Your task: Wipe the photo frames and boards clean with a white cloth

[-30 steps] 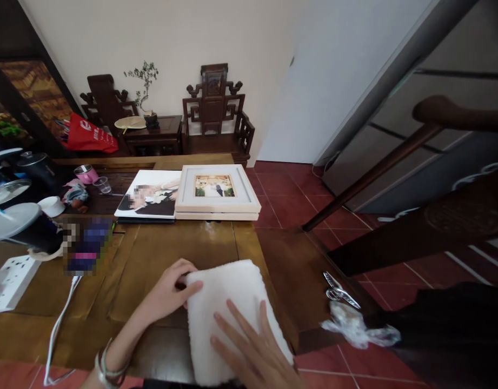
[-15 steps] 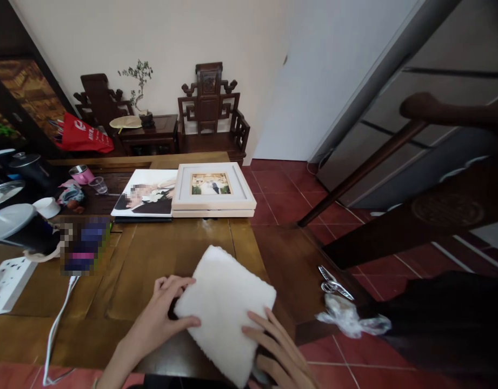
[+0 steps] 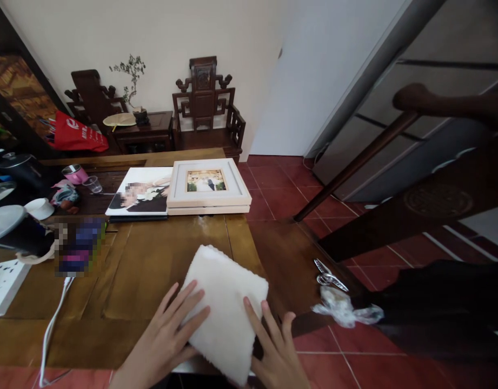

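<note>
A folded white fluffy towel (image 3: pixel 226 300) lies on the wooden table (image 3: pixel 151 259) near its front edge, turned at an angle. My left hand (image 3: pixel 167 335) rests flat on the towel's left side with fingers spread, holding nothing. My right hand (image 3: pixel 275 351) lies flat at the towel's right front edge, fingers stretched out, touching it.
A stack of framed photos (image 3: pixel 207 186) and a photo print (image 3: pixel 137 192) lie at the table's far side. Cups, a kettle and a white power strip (image 3: pixel 3 281) with cable crowd the left. Scissors (image 3: pixel 327 275) and crumpled plastic (image 3: pixel 346 310) sit on a dark stand to the right.
The towel has been rotated from lying straight to lying at an angle. Both hands slid from on top of it to its front edges, fingers now spread flat.
</note>
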Action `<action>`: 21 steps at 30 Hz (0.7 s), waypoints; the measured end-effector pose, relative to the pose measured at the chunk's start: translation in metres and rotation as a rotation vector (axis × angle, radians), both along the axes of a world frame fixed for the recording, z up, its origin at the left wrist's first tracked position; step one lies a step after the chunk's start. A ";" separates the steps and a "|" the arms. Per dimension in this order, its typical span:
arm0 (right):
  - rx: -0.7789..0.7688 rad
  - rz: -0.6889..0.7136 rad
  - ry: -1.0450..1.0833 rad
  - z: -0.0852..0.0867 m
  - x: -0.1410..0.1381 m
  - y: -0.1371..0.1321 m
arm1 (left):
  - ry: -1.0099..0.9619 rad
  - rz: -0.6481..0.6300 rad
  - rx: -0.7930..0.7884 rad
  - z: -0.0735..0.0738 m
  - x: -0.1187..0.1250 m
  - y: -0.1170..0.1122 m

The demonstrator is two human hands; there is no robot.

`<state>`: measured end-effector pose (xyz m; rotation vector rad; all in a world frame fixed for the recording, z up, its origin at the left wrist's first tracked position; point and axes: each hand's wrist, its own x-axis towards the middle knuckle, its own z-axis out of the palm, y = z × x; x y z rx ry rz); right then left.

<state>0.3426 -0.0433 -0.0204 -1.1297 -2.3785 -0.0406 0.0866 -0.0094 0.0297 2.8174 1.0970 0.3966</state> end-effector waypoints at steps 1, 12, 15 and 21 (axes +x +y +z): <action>0.022 0.032 -0.009 0.004 0.000 0.004 | -0.018 -0.030 0.035 0.000 0.001 0.003; -0.391 0.231 0.593 0.114 0.006 0.065 | -0.709 -0.051 -0.124 0.083 0.028 0.032; -0.573 0.198 0.631 0.124 0.005 0.069 | -0.670 0.036 -0.217 0.104 0.027 0.039; -0.737 0.001 0.837 0.115 -0.003 0.070 | -0.609 0.352 -0.558 0.105 0.017 0.052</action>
